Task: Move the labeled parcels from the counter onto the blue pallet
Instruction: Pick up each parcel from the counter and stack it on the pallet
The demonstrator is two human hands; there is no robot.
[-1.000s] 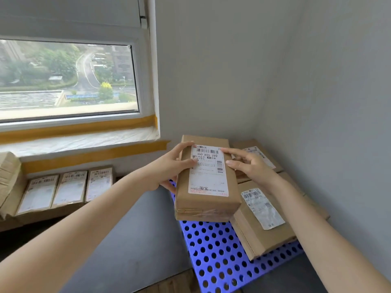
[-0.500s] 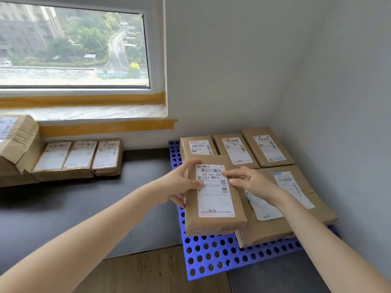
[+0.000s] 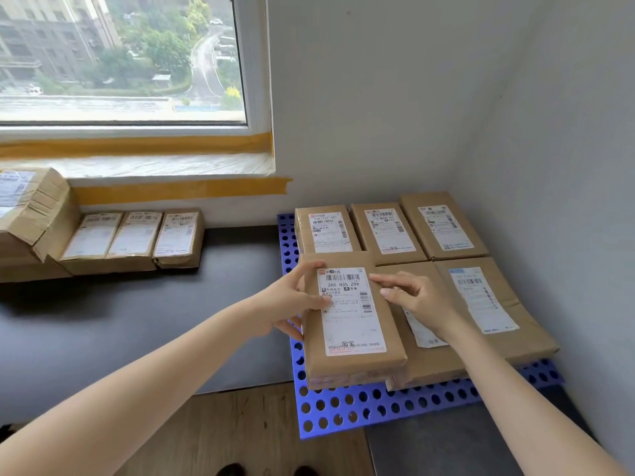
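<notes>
Parcel (image 3: 350, 317) now lower, on pallet (image 3: 378, 407), between both hands.

Brown parcels (image 3: 350, 321) with white labels sit on a blue, hole-patterned pallet (image 3: 360, 407).

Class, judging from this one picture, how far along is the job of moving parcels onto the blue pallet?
Done: five labelled parcels already lie on the blue pallet. In hand: the left hand and right hand are setting the parcel marked 360 H35 Z99 at its front left. Left: three small parcels and a bigger box remain on the counter.
</notes>
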